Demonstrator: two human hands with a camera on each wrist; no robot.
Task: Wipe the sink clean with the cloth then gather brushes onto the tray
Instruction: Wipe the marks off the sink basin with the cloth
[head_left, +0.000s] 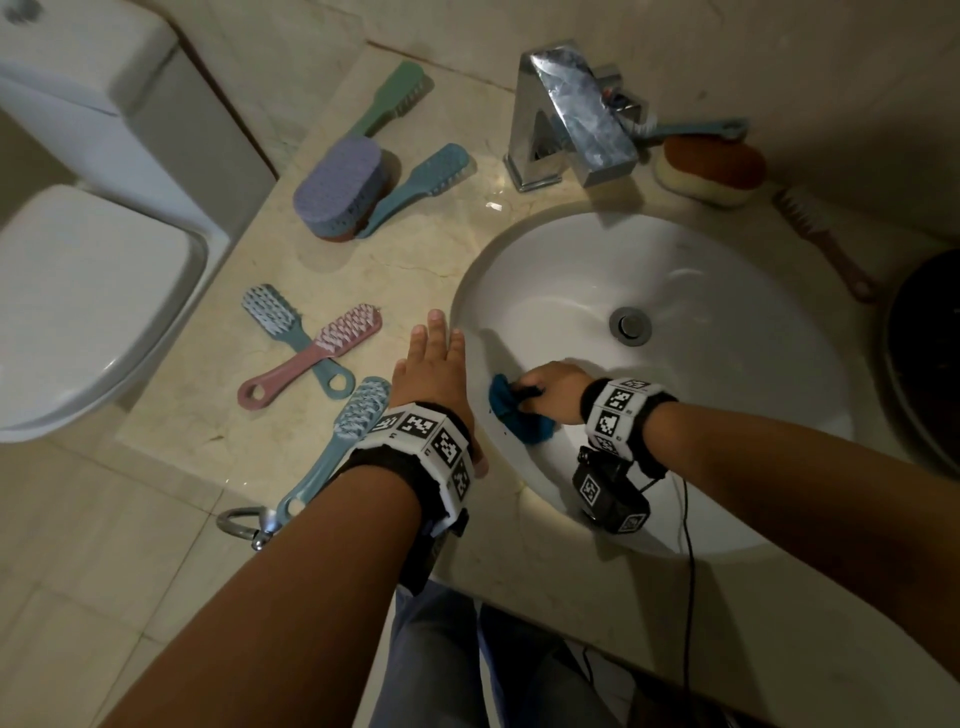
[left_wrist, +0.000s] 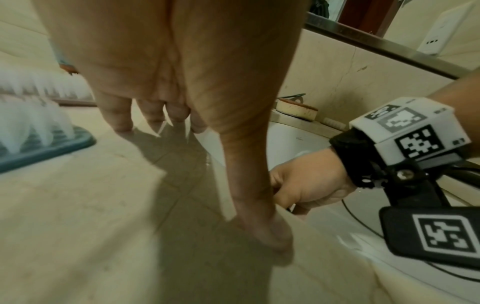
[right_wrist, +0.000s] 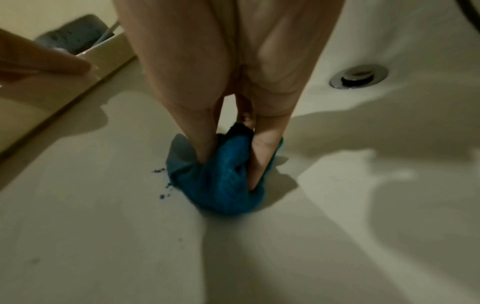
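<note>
My right hand (head_left: 545, 387) grips a bunched blue cloth (head_left: 514, 410) (right_wrist: 221, 181) and presses it on the left inner wall of the white sink (head_left: 701, 270) (right_wrist: 337, 205). Small blue specks lie on the basin beside the cloth. My left hand (head_left: 434, 364) (left_wrist: 182, 115) rests flat, fingers straight, on the beige counter (head_left: 208, 431) at the sink's left rim. Several brushes lie on the counter: a blue one (head_left: 337, 441) by my left wrist, a crossed pink brush (head_left: 311, 358) and blue brush (head_left: 275, 317), and a purple block brush (head_left: 340, 187) further back.
A chrome faucet (head_left: 571, 119) stands behind the sink, with a sponge (head_left: 711, 169) and a pink brush (head_left: 826, 239) to its right. A dark round tray (head_left: 930, 353) sits at the far right. A toilet (head_left: 78, 312) stands left of the counter. The drain (head_left: 630, 325) is in mid-basin.
</note>
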